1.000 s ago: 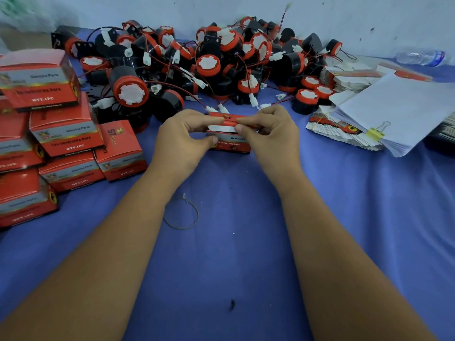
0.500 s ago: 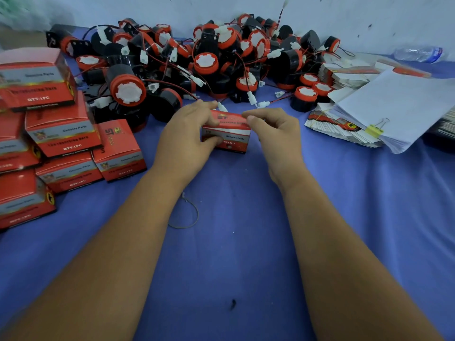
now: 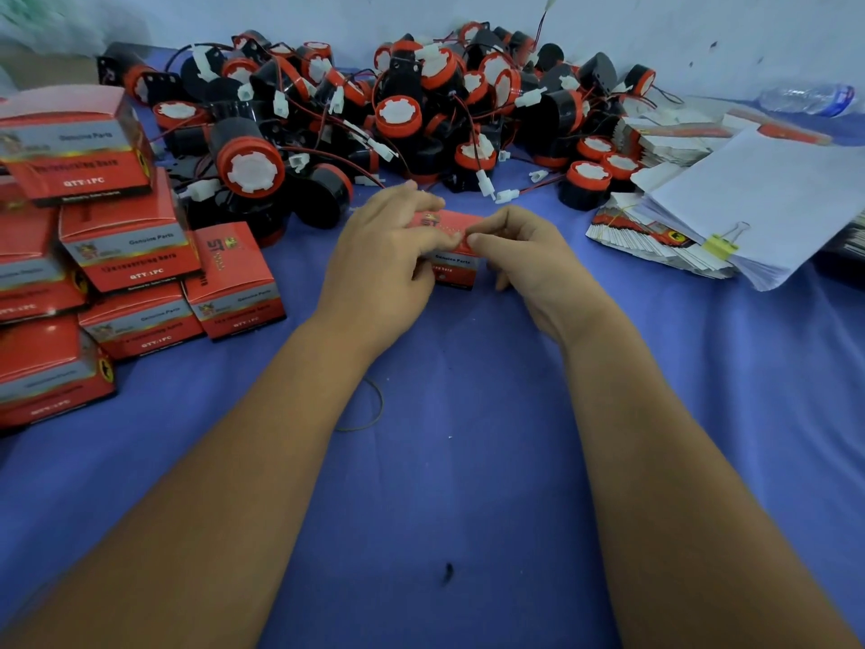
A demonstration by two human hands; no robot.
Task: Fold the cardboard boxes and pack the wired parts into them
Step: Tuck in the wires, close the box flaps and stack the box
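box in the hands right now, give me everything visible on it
The small red box looks like printed glossy cardboard: red top with an "ST" logo, a grey band reading "Genuine Parts", red below. It appears folded up, top closed, resting on the blue cloth just in front of the parts pile. The left hand grips its left side, fingers over the top; the right hand pinches its top right edge. The contents are hidden.
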